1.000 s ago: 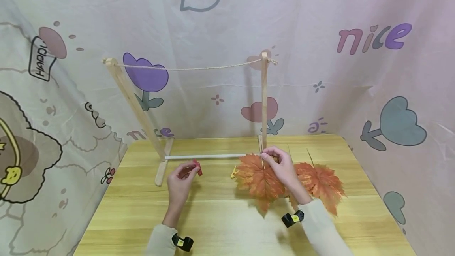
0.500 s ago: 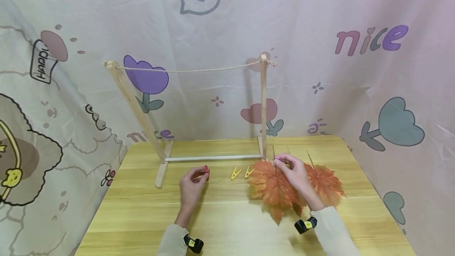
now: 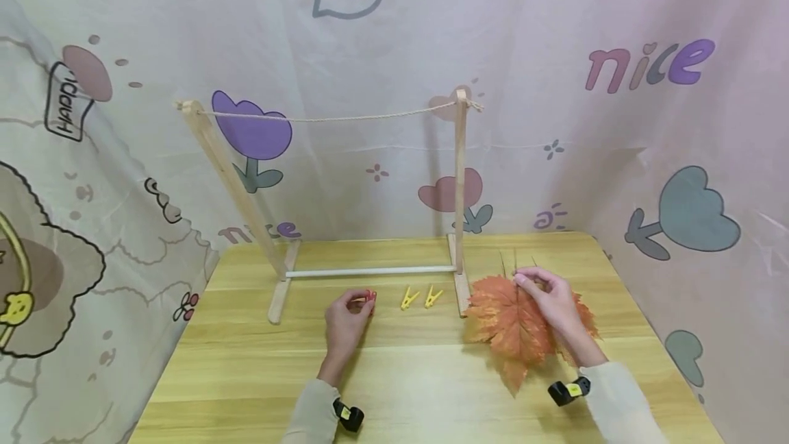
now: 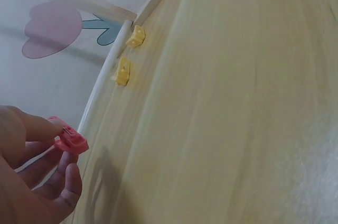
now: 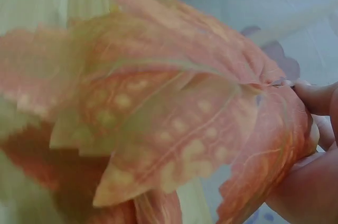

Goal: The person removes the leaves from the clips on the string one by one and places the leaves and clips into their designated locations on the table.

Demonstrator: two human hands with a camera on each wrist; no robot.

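My left hand [image 3: 346, 321] pinches a red clothespin [image 4: 71, 139] between thumb and fingers, over the middle of the table. At the right, my right hand [image 3: 550, 300] holds an orange artificial maple leaf [image 3: 510, 331] by its stem, the blade hanging down toward the table. In the right wrist view the leaf [image 5: 158, 123] fills most of the picture, its stem pinched at the fingertips. Other leaves lie behind and under it, partly hidden; one edge [image 3: 587, 317] shows beyond the right hand. Two yellow clothespins [image 3: 409, 298] lie side by side between the hands.
A wooden frame with two posts [image 3: 460, 183] stands at the back of the table [image 3: 407, 389]. A cord [image 3: 333, 120] is strung between the post tops, and a white rod [image 3: 370, 271] joins the feet. A printed cloth [image 3: 382, 53] hangs behind.
My right hand has carried the maple leaf to the right, away from the frame and over the other leaves, uncovering the yellow clothespins. My left hand has moved right with the red clothespin.
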